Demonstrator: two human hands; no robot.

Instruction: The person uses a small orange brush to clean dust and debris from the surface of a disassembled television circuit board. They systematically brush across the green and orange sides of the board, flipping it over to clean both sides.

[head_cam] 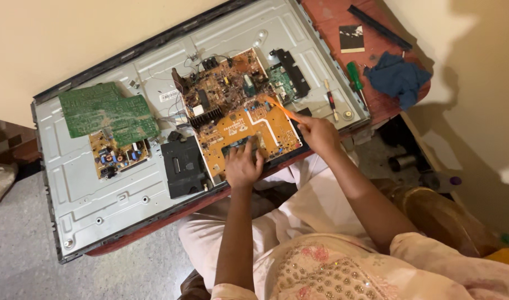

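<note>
Two hands: both work on one orange-brown circuit board [249,125] lying on the grey metal back of an opened flat-panel television [88,183].
Left hand [242,165]: palm down, fingers spread, pressing flat on the near edge of the board; it grips nothing.
Right hand [319,135]: closed in a pinch on a thin orange tool [282,109], whose tip rests on the board just ahead of the knuckles.
Board's place: under the left hand and just left of the right hand.
Handling: probably light and stiff but fragile; its upright parts and thin wires would snag or bend. Bare edges and corners look the safest hold, not the parts.
Beyond the left hand: a black plastic module [183,166], then a green board [107,114] farther left.
Beyond the right hand: a green-handled screwdriver [354,78], a blue cloth [397,78], well apart.
</note>
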